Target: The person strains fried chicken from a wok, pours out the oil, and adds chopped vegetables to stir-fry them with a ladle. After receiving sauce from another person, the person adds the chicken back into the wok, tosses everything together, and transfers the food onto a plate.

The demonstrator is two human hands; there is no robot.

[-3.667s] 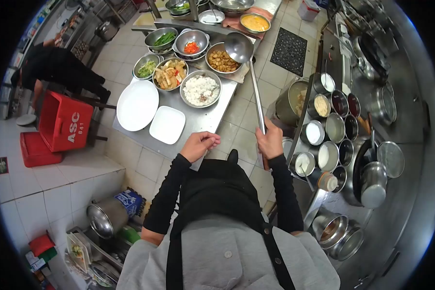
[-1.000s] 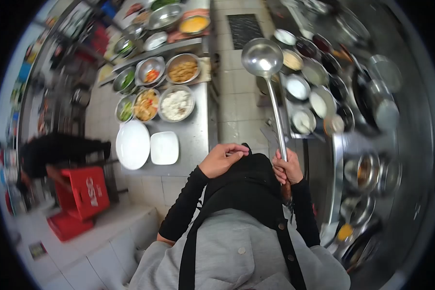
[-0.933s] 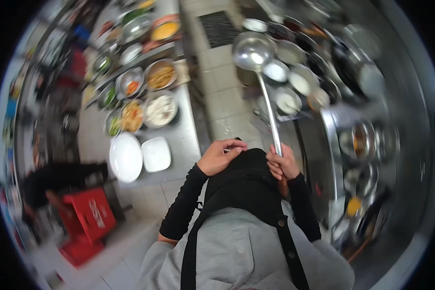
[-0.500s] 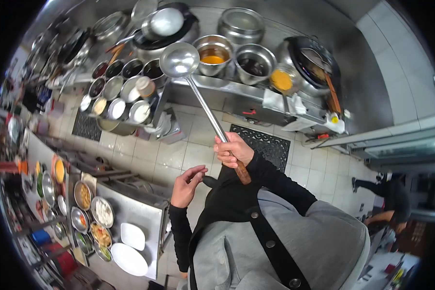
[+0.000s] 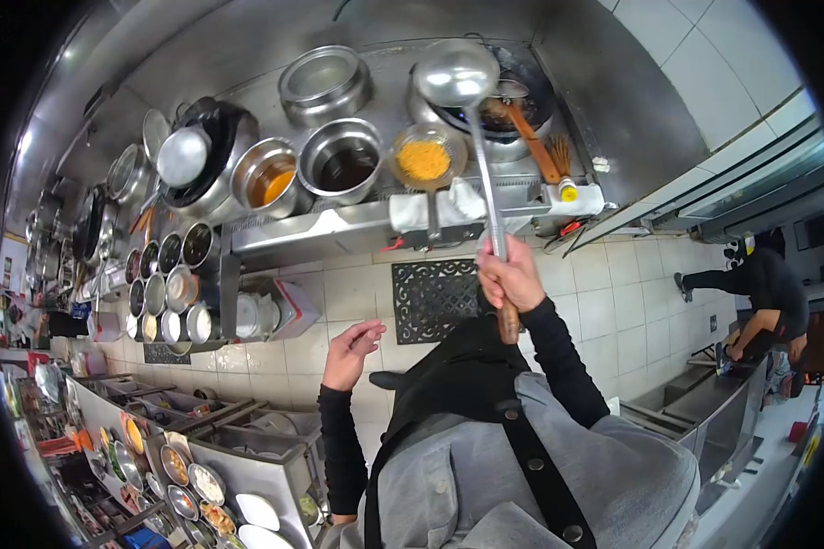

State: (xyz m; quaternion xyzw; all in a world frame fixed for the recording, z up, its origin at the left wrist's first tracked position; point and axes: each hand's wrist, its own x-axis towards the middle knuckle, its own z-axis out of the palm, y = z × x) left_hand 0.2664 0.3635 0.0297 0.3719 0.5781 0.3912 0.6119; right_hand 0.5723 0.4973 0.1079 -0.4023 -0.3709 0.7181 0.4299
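My right hand is closed round the wooden-ended handle of a long metal ladle. The ladle's bowl points away from me, and in view it overlaps the wok at the right end of the stove; whether the two touch I cannot tell. Held in the air over the floor, my left hand is open, with its fingers loosely bent and nothing in it. Left of the ladle handle is a strainer of orange-yellow shreds.
Along the stove stand a pot of dark liquid, a pot with orange liquid and a lidded pot. Seasoning tins sit to the left. A counter with food bowls lies behind left. A person bends at far right.
My view and body have turned toward the right end of the stove. The ladle has swung right, from near the seasoning tins to before the right wok, still in my right hand.
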